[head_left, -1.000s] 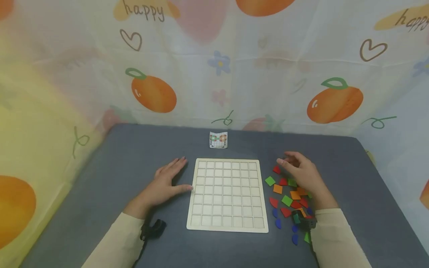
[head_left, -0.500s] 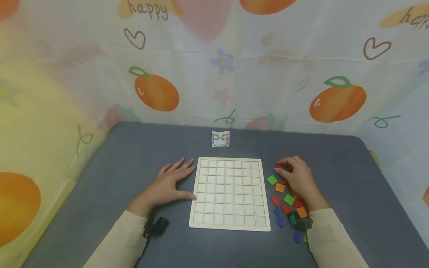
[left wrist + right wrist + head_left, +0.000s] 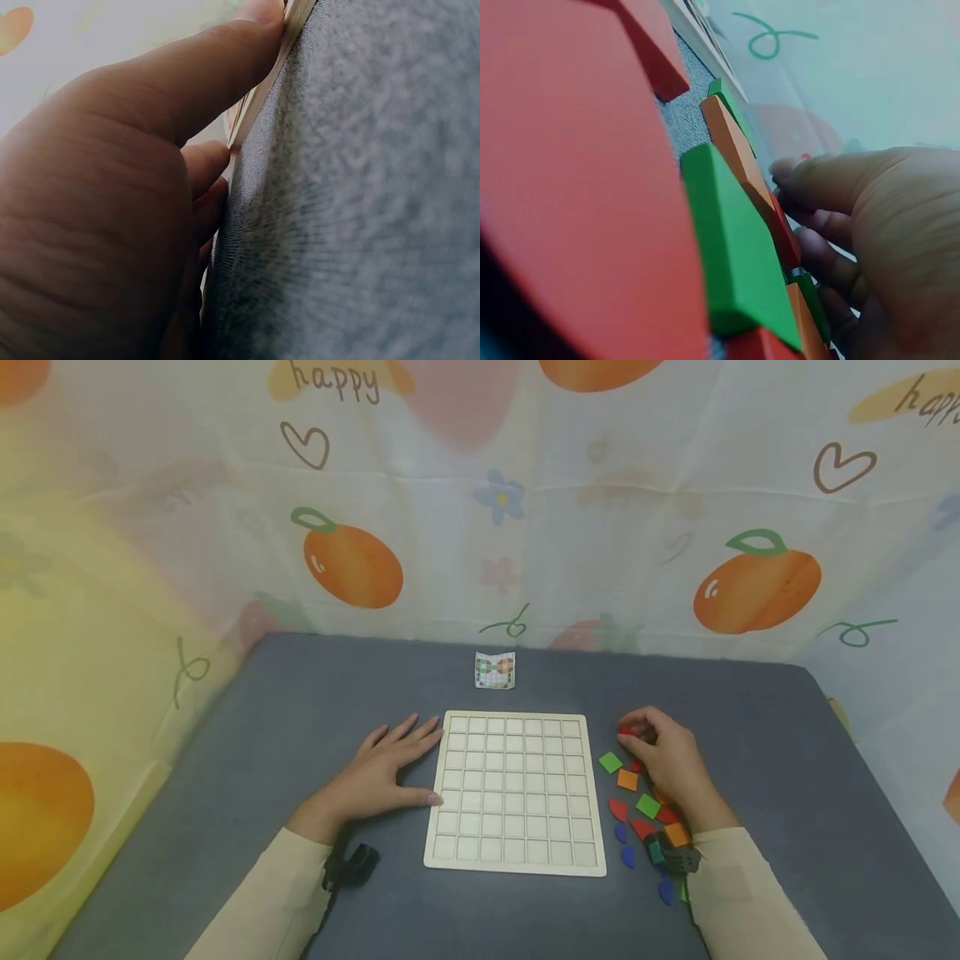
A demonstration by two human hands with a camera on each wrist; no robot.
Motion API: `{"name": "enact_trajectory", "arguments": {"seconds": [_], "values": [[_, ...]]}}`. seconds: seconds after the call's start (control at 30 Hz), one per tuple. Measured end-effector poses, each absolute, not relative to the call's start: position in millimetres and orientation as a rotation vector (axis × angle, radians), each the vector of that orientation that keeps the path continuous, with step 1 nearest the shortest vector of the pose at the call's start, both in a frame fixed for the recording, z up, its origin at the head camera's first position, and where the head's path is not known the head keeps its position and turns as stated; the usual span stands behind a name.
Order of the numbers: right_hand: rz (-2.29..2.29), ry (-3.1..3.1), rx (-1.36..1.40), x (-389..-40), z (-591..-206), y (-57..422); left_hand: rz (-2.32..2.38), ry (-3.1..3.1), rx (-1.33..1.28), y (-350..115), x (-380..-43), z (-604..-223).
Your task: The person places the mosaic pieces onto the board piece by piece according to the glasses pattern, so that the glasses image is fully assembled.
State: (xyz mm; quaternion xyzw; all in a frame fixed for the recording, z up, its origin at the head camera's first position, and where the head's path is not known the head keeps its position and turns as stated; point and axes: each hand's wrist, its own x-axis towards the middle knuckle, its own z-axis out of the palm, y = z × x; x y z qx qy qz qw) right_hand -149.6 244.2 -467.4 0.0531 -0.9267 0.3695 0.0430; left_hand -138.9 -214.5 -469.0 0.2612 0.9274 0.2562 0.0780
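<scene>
A pale wooden grid board (image 3: 517,870) with square cells lies flat on the grey table. My left hand (image 3: 371,781) lies at its left side with fingers spread, thumb and fingertips against the board's edge. In the left wrist view, the thumb (image 3: 217,67) touches that wooden edge (image 3: 259,101). Right of the board, my right hand (image 3: 670,764) pinches a red quarter-round piece (image 3: 627,731) between thumb and fingers; most of that piece is hidden. Beneath and beside this hand lie a green square (image 3: 611,762), an orange square (image 3: 627,779) and another green square (image 3: 648,806).
More loose pieces lie toward the near right: red quarter-rounds (image 3: 617,810), blue half-rounds (image 3: 627,857) and an orange square (image 3: 677,835). Behind the board sits a small card (image 3: 495,671) with a coloured grid pattern. A printed cloth (image 3: 585,543) hangs behind the table.
My right hand has come down onto the red piece and now pinches it. The left hand's fingers have spread and moved closer to the board's edge. The head view has shifted slightly.
</scene>
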Motion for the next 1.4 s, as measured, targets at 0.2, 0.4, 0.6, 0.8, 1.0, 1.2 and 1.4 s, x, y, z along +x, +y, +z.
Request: {"name": "enact_trajectory", "arguments": {"seconds": [0.2, 0.4, 0.6, 0.8, 1.0, 1.2, 1.4], "values": [[1.120, -2.802, 0.188, -149, -462, 242, 0.772, 2.775, 0.784, -214, -138, -467], [1.195, -2.781, 0.184, -145, -454, 237, 0.744, 2.766, 0.784, -214, -138, -468], [1.406, -2.699, 0.194, -141, -443, 227, 0.727, 2.763, 0.803, -214, -138, -470], [1.492, -2.702, 0.265, -138, -431, 214, 0.738, 2.765, 0.823, -214, -137, -470], [1.570, -2.712, 0.341, -142, -424, 196, 0.739, 2.759, 0.818, -214, -137, -469], [1.595, -2.721, 0.408, -150, -417, 176, 0.754, 2.759, 0.832, -215, -136, -468], [1.629, -2.732, 0.457, -159, -414, 156, 0.735, 2.755, 0.822, -214, -138, -469]]}}
